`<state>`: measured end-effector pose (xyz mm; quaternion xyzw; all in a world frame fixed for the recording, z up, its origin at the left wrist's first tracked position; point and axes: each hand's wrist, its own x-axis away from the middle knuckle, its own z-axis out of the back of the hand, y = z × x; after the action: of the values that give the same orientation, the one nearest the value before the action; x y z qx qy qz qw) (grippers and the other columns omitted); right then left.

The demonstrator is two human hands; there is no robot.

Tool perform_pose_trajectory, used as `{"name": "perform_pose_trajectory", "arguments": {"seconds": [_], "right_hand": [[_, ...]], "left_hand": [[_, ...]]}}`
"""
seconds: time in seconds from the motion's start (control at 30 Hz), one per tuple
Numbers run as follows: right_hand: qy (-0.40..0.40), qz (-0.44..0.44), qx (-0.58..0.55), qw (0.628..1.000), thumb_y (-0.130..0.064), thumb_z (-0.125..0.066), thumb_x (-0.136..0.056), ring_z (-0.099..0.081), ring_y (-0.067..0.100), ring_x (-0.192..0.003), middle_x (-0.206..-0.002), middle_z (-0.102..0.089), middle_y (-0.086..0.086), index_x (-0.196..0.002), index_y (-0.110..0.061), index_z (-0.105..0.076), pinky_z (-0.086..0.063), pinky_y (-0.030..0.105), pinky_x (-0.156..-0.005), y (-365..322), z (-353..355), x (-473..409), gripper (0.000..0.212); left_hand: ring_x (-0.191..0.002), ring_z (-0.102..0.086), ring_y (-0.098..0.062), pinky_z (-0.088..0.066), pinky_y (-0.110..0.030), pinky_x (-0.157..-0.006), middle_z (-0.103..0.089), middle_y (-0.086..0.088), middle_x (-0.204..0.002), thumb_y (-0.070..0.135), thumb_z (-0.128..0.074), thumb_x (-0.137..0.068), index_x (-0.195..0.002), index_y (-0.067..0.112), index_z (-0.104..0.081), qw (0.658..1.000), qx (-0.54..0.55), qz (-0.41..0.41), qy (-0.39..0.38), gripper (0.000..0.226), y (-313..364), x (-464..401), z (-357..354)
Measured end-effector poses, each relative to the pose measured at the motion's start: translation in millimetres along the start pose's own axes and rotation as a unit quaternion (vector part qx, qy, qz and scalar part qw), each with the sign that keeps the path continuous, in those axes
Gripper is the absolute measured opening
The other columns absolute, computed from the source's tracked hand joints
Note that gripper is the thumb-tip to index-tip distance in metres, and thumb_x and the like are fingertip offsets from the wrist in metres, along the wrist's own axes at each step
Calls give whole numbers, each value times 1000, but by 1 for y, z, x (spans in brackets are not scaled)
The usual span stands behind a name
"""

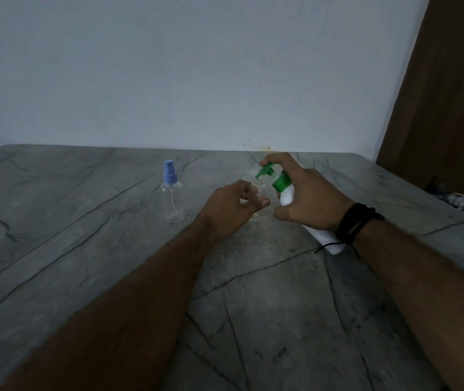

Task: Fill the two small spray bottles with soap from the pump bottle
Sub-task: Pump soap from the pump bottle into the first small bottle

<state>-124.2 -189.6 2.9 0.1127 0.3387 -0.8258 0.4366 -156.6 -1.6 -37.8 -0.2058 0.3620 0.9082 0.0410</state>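
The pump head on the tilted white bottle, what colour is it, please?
Green pump head, clearest in the head view.

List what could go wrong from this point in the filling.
1. The pump bottle is tilted in the right hand, its green nozzle just over the narrow mouth of the open spray bottle; soap could miss and run onto the grey table.
2. The left hand steadies that light, clear bottle only with its fingertips; a push from the nozzle might tip it.
3. The capped spray bottle stands nearby and could be knocked.
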Motion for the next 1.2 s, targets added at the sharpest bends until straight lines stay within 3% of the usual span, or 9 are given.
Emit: {"name": "perform_pose_trajectory", "arguments": {"seconds": [0.1,0.2,0.33,0.6,0.8,0.97,1.1,1.2], "right_hand": [[9,-4,2,1000,-9,-76,-68,-62,11,-65,-80,-64,-9,-126,-34,-42,-51,30,-58,2,1,0,72],[14,-13,-1,1000,-10,-76,-68,-63,11,-66,-80,-63,-9,-125,-34,-42,-53,33,-59,3,2,0,70],[10,1,-3,1000,-8,-76,-68,-62,11,-62,-77,-64,-8,-132,-35,-41,-50,26,-56,2,0,1,77],[12,-8,2,1000,-11,-75,-69,-64,16,-66,-81,-65,-4,-125,-34,-41,-54,40,-59,1,0,2,70],[-2,2,6,1000,-7,-76,-69,-63,10,-66,-87,-66,-8,-130,-34,-41,-52,27,-58,0,0,1,75],[5,-12,6,1000,-9,-76,-70,-64,16,-66,-80,-64,-4,-126,-30,-42,-53,37,-60,0,1,1,69],[-6,-2,7,1000,-7,-76,-69,-62,9,-65,-85,-66,-9,-132,-34,-41,-48,19,-54,-1,0,1,76],[3,-7,4,1000,-8,-76,-70,-62,11,-64,-81,-65,-6,-128,-31,-42,-50,27,-55,0,1,1,71]], "left_hand": [[-100,-58,-8,-42,-23,-78,-65,6,-115,58,-62,-82,-114,21,-61,1000,-6,-1,-1,48,1,0,-1],[-101,-59,-9,-41,-23,-78,-65,5,-116,57,-62,-82,-115,20,-61,1000,-7,3,-2,49,2,0,0],[-100,-59,-8,-43,-24,-79,-66,6,-113,57,-63,-82,-113,22,-61,1000,1,1,0,47,2,1,1],[-100,-59,-6,-38,-19,-73,-66,7,-113,58,-63,-81,-114,23,-60,1000,0,-3,-1,48,1,0,0],[-98,-59,-5,-41,-21,-74,-66,8,-112,59,-63,-80,-109,26,-61,1000,1,-4,0,44,-1,0,-1],[-102,-60,-8,-45,-26,-81,-66,6,-114,58,-63,-81,-115,23,-61,1000,3,-6,-3,49,0,-1,-2],[-94,-57,-3,-38,-14,-70,-65,10,-110,58,-62,-82,-112,26,-61,1000,4,-5,2,45,-1,0,-1],[-95,-58,-3,-36,-12,-68,-66,10,-111,59,-63,-81,-112,26,-61,1000,6,-6,1,45,-1,0,-1]]}}
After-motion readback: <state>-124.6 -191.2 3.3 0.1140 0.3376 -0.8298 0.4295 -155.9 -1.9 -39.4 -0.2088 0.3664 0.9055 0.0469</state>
